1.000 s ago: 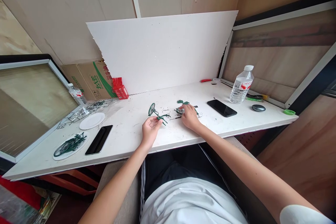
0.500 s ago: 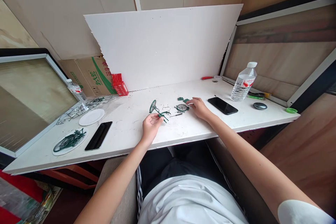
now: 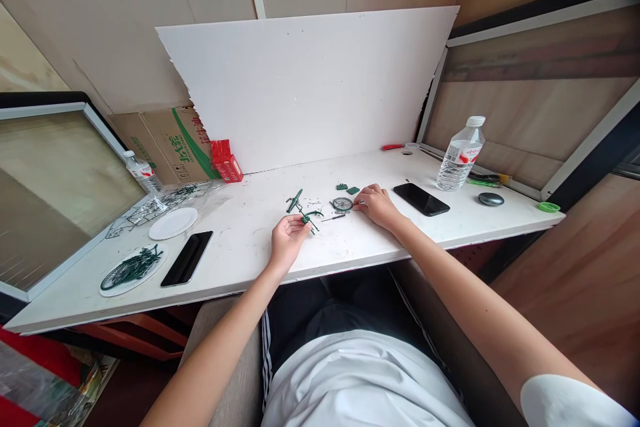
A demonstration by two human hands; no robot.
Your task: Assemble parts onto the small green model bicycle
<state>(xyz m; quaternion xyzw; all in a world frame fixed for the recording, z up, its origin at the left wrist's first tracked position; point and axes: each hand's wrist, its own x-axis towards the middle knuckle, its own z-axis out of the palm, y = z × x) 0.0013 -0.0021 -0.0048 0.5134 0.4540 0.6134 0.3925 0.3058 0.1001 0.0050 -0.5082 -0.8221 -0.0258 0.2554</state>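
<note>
My left hand (image 3: 289, 239) pinches a dark green toy bicycle frame (image 3: 306, 218), raised above the tabletop, with a wheel at its far end seen nearly edge-on. On the table to its right lies a loose spoked model wheel (image 3: 343, 204). Fingers bent and close together, my right hand (image 3: 377, 205) rests with its tips at the tabletop just right of that wheel; whatever they pinch is too small or hidden. Two flat green pieces (image 3: 353, 191) lie behind the wheel. A thin dark rod (image 3: 333, 217) is in front of it, and tiny bits (image 3: 314, 203) are scattered between the hands.
On the left, a plate of green parts (image 3: 111, 288), a white plate (image 3: 173, 223) and a tablet-like black phone (image 3: 187, 258) lie on the white table (image 3: 240, 247). Rightward are another phone (image 3: 421, 199), a water bottle (image 3: 461, 155) and a dark mouse (image 3: 491, 199). A white board (image 3: 310, 87) stands behind.
My right hand's fingers have drawn in and come down beside the loose wheel, away from the flat green pieces. In my left hand the bicycle frame has turned, its wheel now more edge-on.
</note>
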